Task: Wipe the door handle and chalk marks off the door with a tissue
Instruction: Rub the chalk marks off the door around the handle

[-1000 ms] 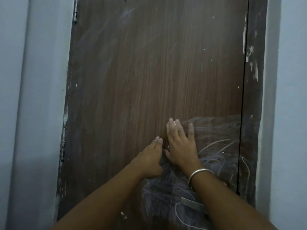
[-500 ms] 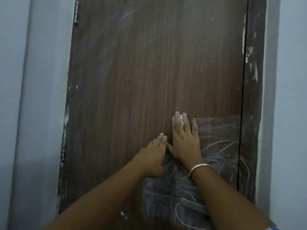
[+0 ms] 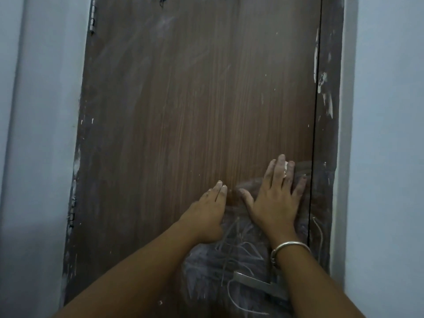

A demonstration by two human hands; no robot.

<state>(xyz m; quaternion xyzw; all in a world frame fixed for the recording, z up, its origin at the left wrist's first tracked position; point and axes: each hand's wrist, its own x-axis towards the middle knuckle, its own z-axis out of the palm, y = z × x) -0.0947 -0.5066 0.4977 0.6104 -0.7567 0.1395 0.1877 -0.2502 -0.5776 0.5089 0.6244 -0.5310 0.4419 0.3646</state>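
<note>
Fingers (image 3: 281, 166) of the right hand (image 3: 275, 203) lie straight and spread, palm flat against the door (image 3: 183, 111), close to its right edge. Under them sits the tissue (image 3: 286, 167), pressed to the wood; only a small white scrap shows between two fingers near the tips, and the rest is hidden beneath the hand. A metal bangle (image 3: 290, 247) circles that wrist. The left hand (image 3: 206, 214) rests just beside the right, toward the door's middle, its fingers straight and together against the surface, holding nothing; a narrow strip of wood shows between the two thumbs.

Chalk marks (image 3: 241, 251), white scribbled lines over a grey smear, cover the door below both hands and run toward its bottom right corner, with fainter smearing around the right fingertips. Lower still, between the forearms, the door handle (image 3: 257, 283) juts out as a dull metal lever, partly hidden by the right forearm.

Above the hands the wood-grain panel carries only faint streaks. A hinge (image 3: 92, 19) sits at the door's top left edge. The dark door frame (image 3: 328, 134) along the right edge is flecked with white, and a pale wall (image 3: 385, 134) lies beyond it.
</note>
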